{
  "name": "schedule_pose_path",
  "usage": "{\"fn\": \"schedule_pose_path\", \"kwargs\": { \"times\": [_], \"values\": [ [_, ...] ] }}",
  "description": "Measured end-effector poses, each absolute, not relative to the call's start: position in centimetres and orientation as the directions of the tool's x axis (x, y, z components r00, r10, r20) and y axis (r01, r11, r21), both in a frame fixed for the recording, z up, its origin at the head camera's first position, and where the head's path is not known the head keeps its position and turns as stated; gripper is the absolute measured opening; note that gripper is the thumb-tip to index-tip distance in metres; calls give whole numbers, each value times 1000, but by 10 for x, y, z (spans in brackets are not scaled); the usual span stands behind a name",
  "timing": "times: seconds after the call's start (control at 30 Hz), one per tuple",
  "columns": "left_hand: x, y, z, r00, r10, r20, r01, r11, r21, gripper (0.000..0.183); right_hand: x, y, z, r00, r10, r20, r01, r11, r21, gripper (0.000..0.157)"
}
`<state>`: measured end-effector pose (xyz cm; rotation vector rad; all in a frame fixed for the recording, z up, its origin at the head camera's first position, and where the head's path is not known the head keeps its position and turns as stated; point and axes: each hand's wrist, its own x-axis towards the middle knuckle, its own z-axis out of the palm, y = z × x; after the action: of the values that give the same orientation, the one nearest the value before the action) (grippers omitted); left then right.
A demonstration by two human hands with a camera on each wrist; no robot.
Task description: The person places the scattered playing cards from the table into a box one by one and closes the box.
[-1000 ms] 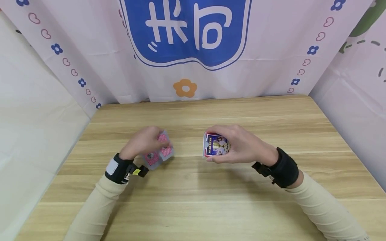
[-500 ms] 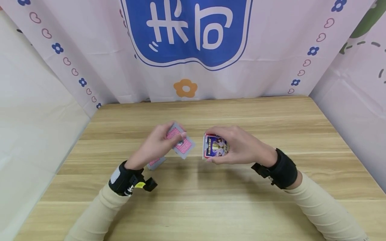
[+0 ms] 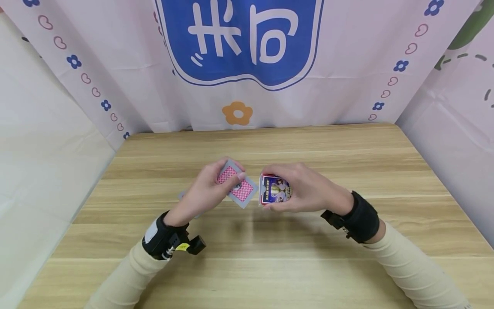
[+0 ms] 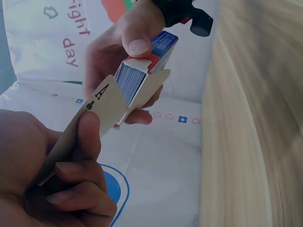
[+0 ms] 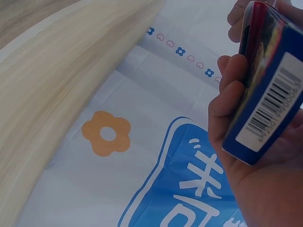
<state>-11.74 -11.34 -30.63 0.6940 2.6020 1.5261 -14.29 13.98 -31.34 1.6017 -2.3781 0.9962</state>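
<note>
My left hand (image 3: 210, 189) pinches a playing card (image 3: 241, 189) with a pink patterned back, thumb on top. The left wrist view shows the card's face (image 4: 110, 101), an ace with a black club. Across from it my right hand (image 3: 308, 186) grips a blue and red card box (image 3: 275, 189) by its edges. The box's end toward the card stands open, with a flap hanging out and a tight stack of cards (image 4: 130, 84) inside. A barcode (image 5: 272, 101) is on the box's far end. The held card's corner is close to the open end.
Another card (image 3: 181, 195) lies on the wooden table (image 3: 247, 270), mostly hidden under my left hand. A white printed curtain (image 3: 335, 98) hangs along the table's back edge. Both wrists wear black straps with small cameras (image 3: 197, 245).
My left hand has lifted one card off the table from beside another and carried it right, up to the box. The right hand with the box has hardly moved.
</note>
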Motion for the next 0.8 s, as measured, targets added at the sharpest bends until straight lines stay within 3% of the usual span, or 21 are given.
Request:
{"fn": "schedule_pose_path", "kwargs": {
  "times": [0.8],
  "values": [
    [-103, -100, -298, -879, 391, 271, 415, 351, 839, 12, -138, 134, -315, -411, -792, 451, -866, 185, -464, 58]
  ]
}}
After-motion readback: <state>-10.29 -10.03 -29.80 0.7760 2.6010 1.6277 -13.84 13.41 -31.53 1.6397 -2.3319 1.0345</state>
